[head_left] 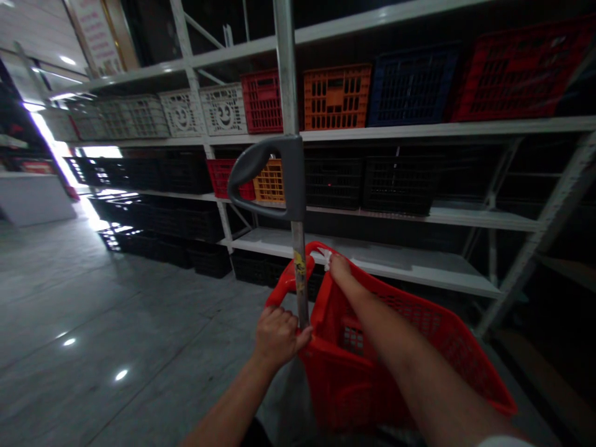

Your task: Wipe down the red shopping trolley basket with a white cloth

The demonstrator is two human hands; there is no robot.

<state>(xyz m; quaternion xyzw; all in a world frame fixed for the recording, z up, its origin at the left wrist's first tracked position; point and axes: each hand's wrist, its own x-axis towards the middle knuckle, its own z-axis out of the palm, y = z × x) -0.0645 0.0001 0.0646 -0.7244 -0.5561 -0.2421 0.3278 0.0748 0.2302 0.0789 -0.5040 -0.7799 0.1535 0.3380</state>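
Note:
A red plastic shopping basket (339, 397) with slotted sides stands tilted before me. My left hand (278, 336) is closed around its red handle (285, 282), the thumb by the foot of a metal pole (300, 298). The pole rises past the top edge and bears a grey loop grip (294, 180) and torn yellow sticker bits. My right hand (339, 268) reaches across the basket to its far rim. A small crumpled white wipe or tissue (327, 258) shows at its fingers, which are closed and partly hidden.
White metal shelving (400, 133) crosses the view ahead. It carries a red crate (261, 102), an orange crate (337, 96), a blue crate (412, 85), white crates (223, 108) and black crates (333, 180). Grey floor (139, 323) lies to the left, with a white counter (35, 198) beyond.

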